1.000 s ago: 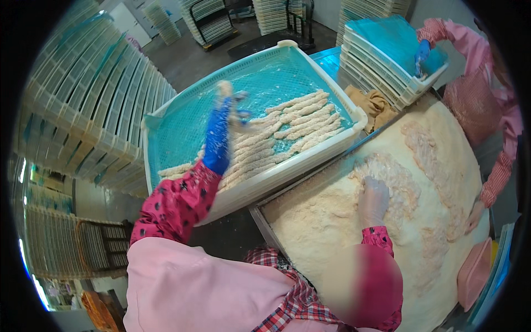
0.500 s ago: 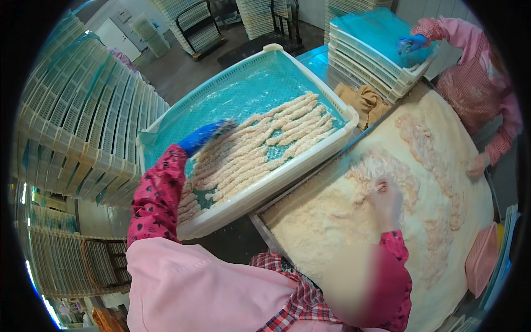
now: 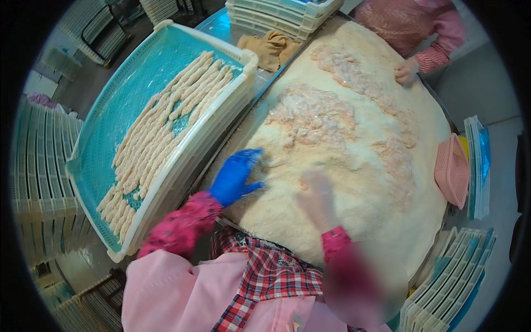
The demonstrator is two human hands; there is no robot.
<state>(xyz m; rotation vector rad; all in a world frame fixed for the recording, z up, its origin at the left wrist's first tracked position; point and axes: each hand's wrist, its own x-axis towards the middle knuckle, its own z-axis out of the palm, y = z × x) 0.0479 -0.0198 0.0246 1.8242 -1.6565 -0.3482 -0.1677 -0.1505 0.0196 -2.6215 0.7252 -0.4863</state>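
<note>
My left hand (image 3: 233,178), in a blue glove, hovers at the near left side of a wide heap of pale breading crumbs (image 3: 265,207). Its fingers are spread, and I see nothing in them. Low over the crumbs, farther right, my right hand (image 3: 315,200) is smeared by motion, so its fingers and any hold are unclear. Beyond both hands lies a pile of wet, pinkish raw meat strips (image 3: 310,113), partly dusted with crumbs. On the left, a white tray (image 3: 188,149) lined with turquoise mesh bears rows of crumb-coated strips (image 3: 160,130).
Across the crumbs a co-worker's hand (image 3: 406,72) rests at the far edge. A brown cloth (image 3: 271,48) lies near stacked trays (image 3: 276,21). A pink basket (image 3: 452,170) stands at the right edge. Tall tray stacks (image 3: 41,166) rise on the left.
My left hand has moved from above the coated strips rightward to the crumbs. My right hand has drawn back from the meat pile toward me. The whole view has turned to the right.
</note>
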